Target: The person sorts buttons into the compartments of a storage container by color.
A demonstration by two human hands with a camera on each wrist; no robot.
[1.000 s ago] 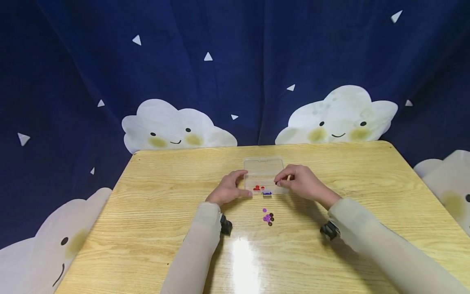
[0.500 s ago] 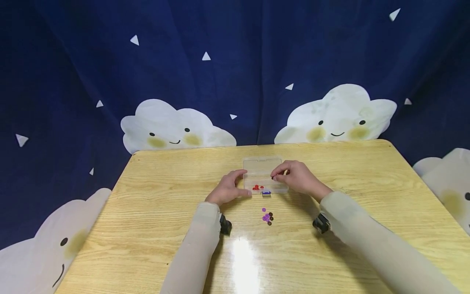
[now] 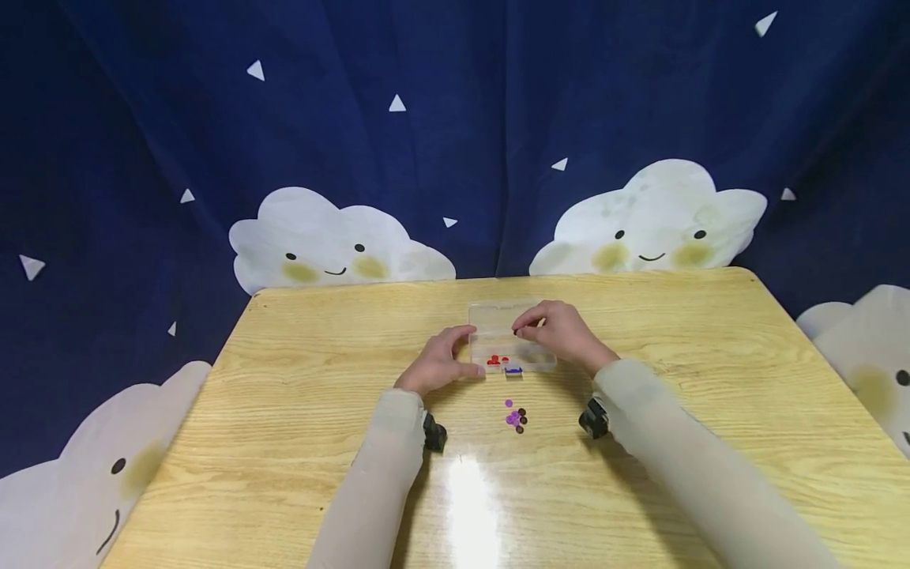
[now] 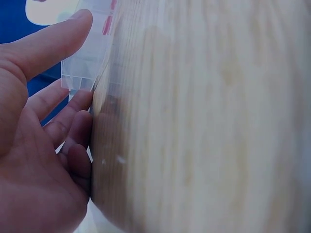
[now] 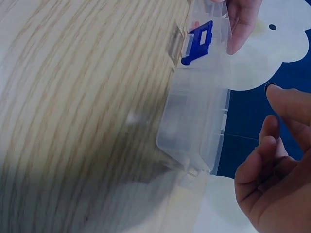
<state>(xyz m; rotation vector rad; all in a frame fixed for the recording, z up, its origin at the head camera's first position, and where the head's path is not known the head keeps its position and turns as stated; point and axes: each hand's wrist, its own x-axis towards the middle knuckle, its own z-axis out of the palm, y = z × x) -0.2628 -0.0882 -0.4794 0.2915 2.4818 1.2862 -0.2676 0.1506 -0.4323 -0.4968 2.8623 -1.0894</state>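
A clear plastic box [image 3: 512, 344] with its lid raised stands at the table's middle, several small red discs [image 3: 494, 360] inside at its left. A blue latch [image 5: 199, 43] sits on its front. My left hand [image 3: 436, 362] grips the box's left end, thumb along the front and fingers behind. Over the box, my right hand [image 3: 562, 328] pinches a small dark disc [image 5: 269, 86] between thumb and fingertip. On the table in front of the box lie several purple discs [image 3: 513, 418] and dark brown discs [image 3: 523, 420].
The wooden table [image 3: 320, 356] reaches back to a dark blue curtain [image 3: 355, 118] printed with clouds. Both wrists carry small black cameras, the left camera [image 3: 434, 435] close to the loose discs.
My right hand has moved left and back, from the box's right side to over its middle, the dark disc still pinched. The left hand keeps its grip on the box.
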